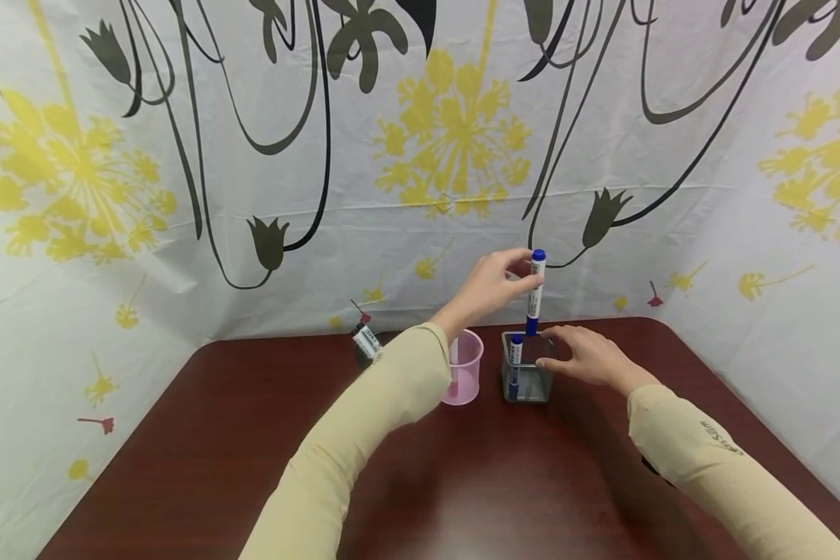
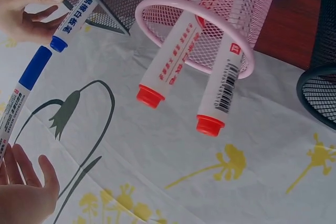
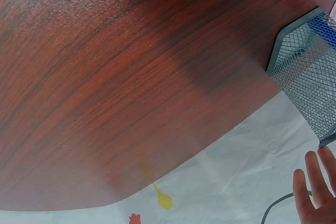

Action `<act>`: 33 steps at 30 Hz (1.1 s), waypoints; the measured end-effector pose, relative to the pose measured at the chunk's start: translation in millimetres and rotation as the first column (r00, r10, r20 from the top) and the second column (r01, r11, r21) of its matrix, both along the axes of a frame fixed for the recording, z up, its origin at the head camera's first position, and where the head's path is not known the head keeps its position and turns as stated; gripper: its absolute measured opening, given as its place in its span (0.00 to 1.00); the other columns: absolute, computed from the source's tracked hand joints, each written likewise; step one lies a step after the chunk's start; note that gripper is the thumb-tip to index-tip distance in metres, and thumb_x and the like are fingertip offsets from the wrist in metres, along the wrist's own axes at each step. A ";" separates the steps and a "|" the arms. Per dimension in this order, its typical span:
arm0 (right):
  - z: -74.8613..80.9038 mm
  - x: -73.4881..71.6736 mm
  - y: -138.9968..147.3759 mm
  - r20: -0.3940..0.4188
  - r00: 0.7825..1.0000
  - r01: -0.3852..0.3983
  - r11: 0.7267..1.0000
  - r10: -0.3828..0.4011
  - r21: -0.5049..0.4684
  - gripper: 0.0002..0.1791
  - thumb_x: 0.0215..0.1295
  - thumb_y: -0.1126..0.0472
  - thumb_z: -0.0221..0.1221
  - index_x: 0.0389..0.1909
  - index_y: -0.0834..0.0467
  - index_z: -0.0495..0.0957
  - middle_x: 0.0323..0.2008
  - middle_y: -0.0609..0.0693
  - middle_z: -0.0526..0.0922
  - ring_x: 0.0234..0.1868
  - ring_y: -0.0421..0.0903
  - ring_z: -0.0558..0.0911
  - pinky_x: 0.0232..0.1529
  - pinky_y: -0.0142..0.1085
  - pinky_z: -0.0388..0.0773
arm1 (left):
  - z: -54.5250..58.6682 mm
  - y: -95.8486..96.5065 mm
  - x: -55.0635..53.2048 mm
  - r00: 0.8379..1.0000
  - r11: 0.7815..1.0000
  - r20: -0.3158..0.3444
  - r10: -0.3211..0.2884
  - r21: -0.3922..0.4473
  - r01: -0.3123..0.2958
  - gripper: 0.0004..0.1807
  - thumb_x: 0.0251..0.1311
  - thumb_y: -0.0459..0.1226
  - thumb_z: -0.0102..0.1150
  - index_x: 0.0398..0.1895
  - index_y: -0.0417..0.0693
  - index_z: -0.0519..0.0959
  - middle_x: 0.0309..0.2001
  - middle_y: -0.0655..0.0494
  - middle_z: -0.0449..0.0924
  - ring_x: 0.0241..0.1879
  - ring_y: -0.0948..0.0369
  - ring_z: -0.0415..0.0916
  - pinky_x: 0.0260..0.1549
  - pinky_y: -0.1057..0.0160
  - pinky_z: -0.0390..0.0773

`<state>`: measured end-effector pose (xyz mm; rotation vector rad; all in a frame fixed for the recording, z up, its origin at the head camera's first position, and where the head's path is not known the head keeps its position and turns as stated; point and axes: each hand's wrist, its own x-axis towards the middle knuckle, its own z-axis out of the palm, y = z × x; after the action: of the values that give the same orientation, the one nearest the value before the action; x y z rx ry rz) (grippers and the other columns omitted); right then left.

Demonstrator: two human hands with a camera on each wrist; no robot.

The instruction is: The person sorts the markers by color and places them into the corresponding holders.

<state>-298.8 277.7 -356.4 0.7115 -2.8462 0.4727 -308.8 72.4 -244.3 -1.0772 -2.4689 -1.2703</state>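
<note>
My left hand [image 1: 498, 280] pinches a blue-capped whiteboard marker [image 1: 536, 289] between thumb and fingers. The marker stands nearly upright, its lower blue end right at the top of a square mesh pen holder [image 1: 530, 387]. Another blue-capped marker [image 1: 516, 354] leans inside that holder. At the holder's right side is my right hand [image 1: 591, 356], its thumb and fingers spread apart. In the right wrist view, extended fingertips [image 3: 311, 157] reach the holder's rim. The left wrist view shows the held marker [image 2: 23, 90] close to the cap of the one in the holder.
Left of the square holder stands a round pink mesh cup [image 1: 467, 373]; two red-capped markers [image 2: 218, 87] are in it. Farther left, a dark mesh cup [image 2: 320, 90] is partly hidden by the left arm, with a black-capped marker [image 1: 367, 341]. A patterned curtain hangs behind the table [image 1: 504, 482].
</note>
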 end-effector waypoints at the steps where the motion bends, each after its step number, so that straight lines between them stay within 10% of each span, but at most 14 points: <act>1: -0.1 0.0 0.0 0.000 1.000 -0.001 1.000 0.001 -0.001 0.36 0.51 0.39 0.57 0.52 0.62 0.71 0.48 0.59 0.74 0.49 0.57 0.71 0.46 0.55 0.65 | 0.5 1.0 0.2 1.000 1.000 0.004 0.004 -0.007 -0.004 0.21 0.56 0.41 0.57 0.52 0.44 0.72 0.36 0.58 0.77 0.38 0.68 0.71 0.40 0.73 0.68; 17: 0.6 0.2 0.3 0.005 1.000 -0.003 1.000 0.004 -0.009 0.35 0.51 0.40 0.58 0.52 0.62 0.70 0.48 0.59 0.74 0.48 0.56 0.72 0.45 0.54 0.66 | -12.7 14.2 -5.4 0.999 0.997 0.016 0.050 -0.056 -0.049 0.19 0.56 0.42 0.56 0.51 0.47 0.72 0.37 0.59 0.77 0.40 0.67 0.71 0.38 0.71 0.69; 33: 0.5 0.7 -0.5 -0.010 1.000 -0.003 1.000 0.003 -0.001 0.36 0.51 0.39 0.58 0.52 0.63 0.70 0.48 0.59 0.74 0.47 0.56 0.72 0.45 0.54 0.67 | -51.9 14.5 -8.2 0.994 0.985 0.083 0.074 -0.159 -0.060 0.19 0.56 0.40 0.57 0.51 0.47 0.73 0.38 0.56 0.78 0.38 0.66 0.72 0.32 0.73 0.70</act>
<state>-298.0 277.2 -355.9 0.7154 -2.8360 0.4690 -317.0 86.9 -296.2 -0.9814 -2.6855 -1.1450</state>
